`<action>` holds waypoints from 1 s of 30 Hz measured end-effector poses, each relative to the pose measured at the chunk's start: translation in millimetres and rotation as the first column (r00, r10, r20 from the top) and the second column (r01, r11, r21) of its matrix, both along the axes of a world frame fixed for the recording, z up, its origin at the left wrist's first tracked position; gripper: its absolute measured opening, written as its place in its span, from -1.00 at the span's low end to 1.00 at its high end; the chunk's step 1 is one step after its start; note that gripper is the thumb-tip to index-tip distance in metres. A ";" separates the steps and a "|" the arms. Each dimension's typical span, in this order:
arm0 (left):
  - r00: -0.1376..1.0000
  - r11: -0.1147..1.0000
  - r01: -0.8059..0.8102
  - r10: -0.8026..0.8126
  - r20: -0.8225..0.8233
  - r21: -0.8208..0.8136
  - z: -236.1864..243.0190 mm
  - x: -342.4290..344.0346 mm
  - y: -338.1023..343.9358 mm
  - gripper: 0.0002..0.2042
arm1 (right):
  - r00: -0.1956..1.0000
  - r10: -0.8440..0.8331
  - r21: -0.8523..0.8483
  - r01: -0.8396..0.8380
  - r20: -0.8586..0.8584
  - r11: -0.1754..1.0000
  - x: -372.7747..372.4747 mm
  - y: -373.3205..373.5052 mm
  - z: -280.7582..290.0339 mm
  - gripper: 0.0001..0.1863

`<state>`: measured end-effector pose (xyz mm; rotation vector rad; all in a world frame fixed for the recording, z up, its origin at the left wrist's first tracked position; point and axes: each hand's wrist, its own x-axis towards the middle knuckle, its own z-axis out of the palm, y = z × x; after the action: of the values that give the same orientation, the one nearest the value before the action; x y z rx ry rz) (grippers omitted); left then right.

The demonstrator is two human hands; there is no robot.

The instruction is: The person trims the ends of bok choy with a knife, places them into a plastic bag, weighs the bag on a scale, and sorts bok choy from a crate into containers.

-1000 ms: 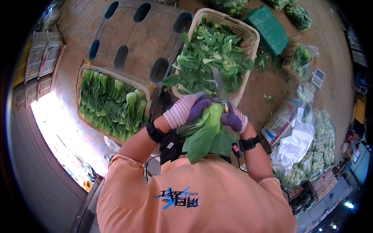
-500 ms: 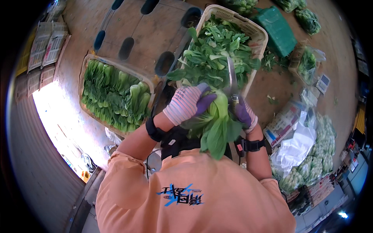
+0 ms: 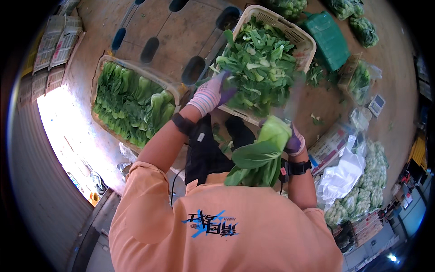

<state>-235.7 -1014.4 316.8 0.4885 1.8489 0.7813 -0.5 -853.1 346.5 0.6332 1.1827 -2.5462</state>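
My left hand (image 3: 211, 95), in a striped glove with purple fingers, reaches over the near left corner of a cream crate (image 3: 306, 38). Its thumb and fingers look spread, though motion blurs them, and nothing shows in them. In my right hand (image 3: 295, 139), gloved alike and closed, a head of bok choy (image 3: 264, 152) hangs with its pale base up and its leaves toward me. The same hand holds a knife (image 3: 294, 97), whose upright blade is smeared by motion. Loose bok choy leaves (image 3: 258, 63) fill the crate. The bok choy covers part of the right fingers.
At the left, a second crate (image 3: 174, 93) holds neat rows of bok choy (image 3: 131, 102). A slotted pallet (image 3: 170, 38) lies beyond it. Right of the leaf crate are a green crate (image 3: 326, 38), a small scale (image 3: 376, 105), white plastic bags (image 3: 342, 172) and bagged vegetables (image 3: 369, 190).
My left hand has let go of the bok choy and moved up toward the leaf crate. The bok choy has shifted right and nearer me, now in my right hand with the knife.
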 end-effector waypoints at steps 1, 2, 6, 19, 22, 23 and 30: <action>0.981 0.996 0.083 -0.079 -0.179 0.015 -1.5 3.9 -3.5 -0.49 | 0.996 -0.054 -0.100 0.060 0.066 0.993 2.1 1.7 4.8 -0.10; 0.925 0.985 0.172 -0.156 -0.348 0.018 1.4 9.9 -5.1 -0.42 | 0.976 -0.115 -0.164 0.146 0.187 0.976 5.1 3.2 9.9 -0.11; 0.846 0.916 0.035 -0.241 0.476 0.401 -5.3 57.0 9.5 -0.46 | 0.976 0.081 0.377 0.001 -0.202 0.926 -3.0 17.1 -6.7 -0.30; 0.663 0.957 -0.287 0.166 0.730 0.042 -14.8 51.0 -9.2 -0.58 | 0.971 -0.079 0.104 0.056 0.225 0.993 -40.8 18.2 -15.7 -0.48; 0.624 0.905 -0.350 0.032 0.781 0.243 -15.0 46.8 -19.8 -0.68 | 0.966 -0.106 -0.022 0.114 0.236 0.993 -24.8 19.6 -55.1 -0.49; 0.584 0.895 -0.362 0.000 0.812 0.261 -19.3 45.6 -26.3 -0.71 | 0.966 -0.104 -0.052 0.120 0.237 0.991 -30.4 14.3 -58.9 -0.49; 0.317 0.716 -0.698 0.330 0.889 -0.017 6.1 43.5 -66.1 -0.47 | 0.992 -0.035 0.174 0.013 0.125 0.985 -75.2 -42.9 -20.2 -0.53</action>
<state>-192.2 -1080.5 322.9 -0.3445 0.8292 1.5267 -75.7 -895.9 326.3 0.8417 1.3678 -2.3986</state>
